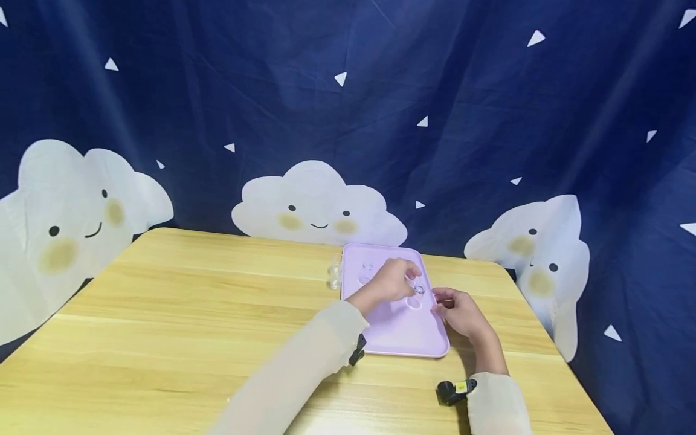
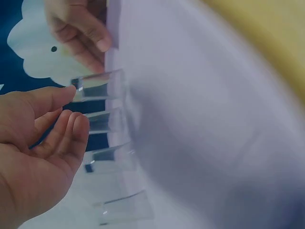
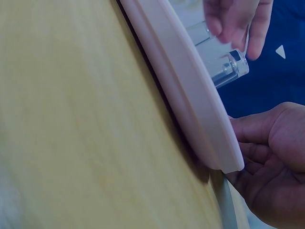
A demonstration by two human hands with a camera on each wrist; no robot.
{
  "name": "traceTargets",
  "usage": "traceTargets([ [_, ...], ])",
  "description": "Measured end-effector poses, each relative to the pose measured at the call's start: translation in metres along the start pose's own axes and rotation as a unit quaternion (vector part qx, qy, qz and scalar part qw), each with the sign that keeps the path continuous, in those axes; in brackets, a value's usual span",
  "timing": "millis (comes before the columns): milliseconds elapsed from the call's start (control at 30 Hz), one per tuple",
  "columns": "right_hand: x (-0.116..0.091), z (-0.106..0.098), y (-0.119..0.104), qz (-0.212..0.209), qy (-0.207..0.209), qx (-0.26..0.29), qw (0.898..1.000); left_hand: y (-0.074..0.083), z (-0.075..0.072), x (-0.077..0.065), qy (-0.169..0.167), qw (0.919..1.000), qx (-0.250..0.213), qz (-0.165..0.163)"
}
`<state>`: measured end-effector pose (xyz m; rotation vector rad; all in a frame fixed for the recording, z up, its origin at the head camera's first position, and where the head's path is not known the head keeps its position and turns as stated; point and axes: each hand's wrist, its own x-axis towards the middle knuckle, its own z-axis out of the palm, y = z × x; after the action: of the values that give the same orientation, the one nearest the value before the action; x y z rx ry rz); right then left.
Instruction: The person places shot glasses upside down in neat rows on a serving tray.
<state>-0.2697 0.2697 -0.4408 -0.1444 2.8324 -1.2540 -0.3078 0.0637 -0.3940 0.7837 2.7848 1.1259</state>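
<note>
A pale purple tray [image 1: 405, 338] lies on the table with small clear glasses standing on it. My left hand [image 1: 390, 279] reaches over the tray, fingers loosely bent. In the left wrist view, the thumb and fingers of my left hand [image 2: 47, 143] are apart, their tips right by the end of the nearest glass [image 2: 97, 87]. My right hand [image 1: 459, 311] is at the tray's right edge. The right wrist view shows my right hand [image 3: 281, 157] holding the tray's rim [image 3: 209, 124], thumb along one side and fingers behind it. A glass [image 3: 228, 69] stands close to the left hand's fingertips there.
More clear glasses [image 1: 334, 282] show at the tray's left edge. The wooden table [image 1: 163, 326] extends to the left and in front. Behind it hangs a dark blue curtain [image 1: 304, 90] with white clouds. A black wrist camera [image 1: 454, 391] sits by the right sleeve.
</note>
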Motion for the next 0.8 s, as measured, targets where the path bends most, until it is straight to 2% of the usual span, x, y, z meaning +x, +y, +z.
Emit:
traceTargets([
  [167, 0.0, -0.001, -0.001, 0.005, -0.002, -0.003, 1.0, 0.004, -0.02, -0.004, 0.003, 0.9997, -0.004, 0.022],
  [300, 0.0, 0.0, -0.002, 0.015, -0.004, -0.004, 1.0, -0.001, -0.032, -0.006, 0.006, 0.9995, -0.01, 0.029],
  [533, -0.001, 0.001, -0.002, 0.018, 0.0, -0.004, 1.0, -0.015, -0.051, -0.015, 0.016, 0.9992, -0.028, 0.024],
  [800, -0.002, 0.001, -0.002, 0.021, 0.003, -0.004, 1.0, -0.031, -0.074, -0.028, 0.033, 0.9991, -0.023, 0.01],
])
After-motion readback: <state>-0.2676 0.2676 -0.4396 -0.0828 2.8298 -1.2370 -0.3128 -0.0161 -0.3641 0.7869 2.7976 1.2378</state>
